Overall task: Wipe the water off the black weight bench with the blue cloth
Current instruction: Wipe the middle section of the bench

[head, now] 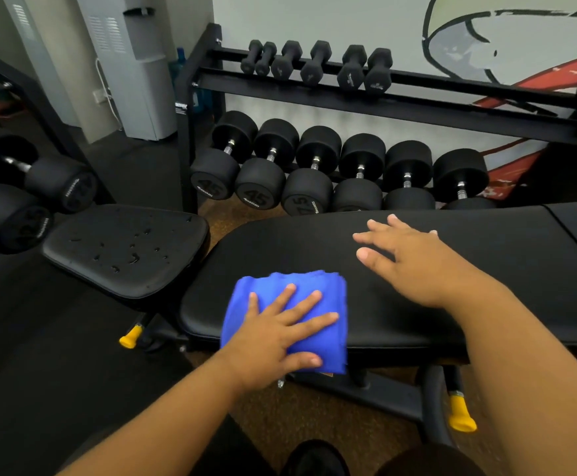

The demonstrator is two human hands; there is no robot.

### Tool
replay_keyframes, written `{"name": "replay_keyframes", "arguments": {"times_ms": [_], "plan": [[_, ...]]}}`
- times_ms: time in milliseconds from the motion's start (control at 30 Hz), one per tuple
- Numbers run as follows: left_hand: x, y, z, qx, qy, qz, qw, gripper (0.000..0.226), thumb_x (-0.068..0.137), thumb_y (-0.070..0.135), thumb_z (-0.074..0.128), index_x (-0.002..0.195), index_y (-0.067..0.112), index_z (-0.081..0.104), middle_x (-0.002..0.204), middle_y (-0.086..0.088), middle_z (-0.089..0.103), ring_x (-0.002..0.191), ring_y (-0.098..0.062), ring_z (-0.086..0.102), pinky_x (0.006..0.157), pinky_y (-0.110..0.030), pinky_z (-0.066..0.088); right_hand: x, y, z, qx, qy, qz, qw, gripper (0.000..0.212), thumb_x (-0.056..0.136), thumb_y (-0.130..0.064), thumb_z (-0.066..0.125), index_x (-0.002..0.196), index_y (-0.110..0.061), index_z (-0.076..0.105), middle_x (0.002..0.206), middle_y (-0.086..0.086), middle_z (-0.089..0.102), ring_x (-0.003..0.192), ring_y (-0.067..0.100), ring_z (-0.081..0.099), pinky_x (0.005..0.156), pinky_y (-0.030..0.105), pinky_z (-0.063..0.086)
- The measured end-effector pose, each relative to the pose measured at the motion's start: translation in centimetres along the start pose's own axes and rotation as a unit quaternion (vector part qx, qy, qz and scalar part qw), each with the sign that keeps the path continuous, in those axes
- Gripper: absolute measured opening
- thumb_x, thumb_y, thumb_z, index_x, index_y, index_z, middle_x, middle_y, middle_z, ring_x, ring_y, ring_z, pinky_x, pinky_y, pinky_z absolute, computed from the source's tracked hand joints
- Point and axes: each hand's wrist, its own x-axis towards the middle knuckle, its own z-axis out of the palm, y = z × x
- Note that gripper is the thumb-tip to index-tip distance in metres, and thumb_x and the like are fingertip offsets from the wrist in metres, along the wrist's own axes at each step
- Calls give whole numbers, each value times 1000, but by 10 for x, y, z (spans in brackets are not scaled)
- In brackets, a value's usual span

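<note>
With hands flat, left hand (273,333) on blue cloth (318,297), right hand (407,259) on black weight bench (486,269).

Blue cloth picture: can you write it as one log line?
left hand: flat on blue cloth | right hand: flat on back pad | seat pad: water drops remain

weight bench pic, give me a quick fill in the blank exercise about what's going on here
1. The left hand presses flat on the ____ cloth.
2. The right hand rests flat on the long pad, holding ____.
3. Water drops still lie on the smaller ____ pad, to the cloth's left.
4. Behind the bench, the rack holds black ____.

Missing words: blue; nothing; seat; dumbbells
</note>
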Motion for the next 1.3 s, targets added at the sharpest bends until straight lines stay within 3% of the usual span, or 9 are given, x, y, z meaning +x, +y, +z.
{"name": "replay_keyframes", "arguments": {"times_ms": [200, 333, 500, 667, 900, 1133, 1300], "plan": [[42, 73, 5, 29, 83, 66, 994, 64, 89, 63, 34, 142, 56, -1, 159, 18, -3, 148, -29, -4, 106, -72, 3, 3, 0, -6, -14, 5, 6, 1000, 45, 98, -51, 37, 143, -42, 41, 160, -16, 19, 148, 6, -1, 116, 57, -4], [28, 44, 15, 83, 145, 97, 981, 65, 88, 62, 37, 146, 50, 10, 159, 13, 17, 145, -31, 21, 102, -70, 26, 0, 3, -11, -23, 3, 12, 1000, 45, 97, -51, 37, 141, -44, 40, 159, -17, 18, 148, 6, -2, 117, 57, -4], [-6, -36, 28, 110, 129, 82, 982, 67, 88, 66, 38, 147, 47, 13, 158, 13, 18, 144, -27, 25, 102, -64, 34, -2, 6, -9, -26, -5, 14, 1000, 46, 96, -52, 36, 141, -44, 40, 159, -18, 18, 148, 4, -3, 117, 56, -4], [-24, -85, 29, 88, 80, 71, 990, 67, 89, 70, 34, 147, 50, 9, 159, 19, 0, 147, -21, 10, 111, -61, 20, -9, 4, -1, -9, -19, 2, 1000, 55, 89, -60, 30, 141, -46, 39, 158, -21, 17, 146, 0, -5, 118, 53, -5], [-51, -121, 15, -4, 17, -53, 998, 64, 87, 71, 35, 139, 61, 0, 153, 31, -13, 143, -3, -20, 118, -49, -7, -18, 2, -3, 4, -19, -10, 1000, 66, 77, -67, 24, 139, -49, 37, 156, -25, 15, 144, -4, -8, 118, 48, -6], [-36, -94, 5, -76, -24, -124, 989, 58, 85, 73, 21, 137, 66, -3, 153, 32, -15, 144, -10, -21, 112, -64, -6, 1, -18, 14, 24, -28, -41, 998, 61, 81, -64, 26, 139, -50, 36, 156, -25, 15, 144, -4, -9, 118, 45, -7], [12, -72, -7, -101, -37, -100, 989, 56, 91, 67, 27, 140, 62, 0, 155, 29, -12, 145, -13, -19, 109, -66, -11, 37, -46, 38, 21, -50, -78, 995, 47, 95, -55, 34, 141, -49, 36, 157, -25, 15, 145, -2, -6, 120, 44, -4]]}}
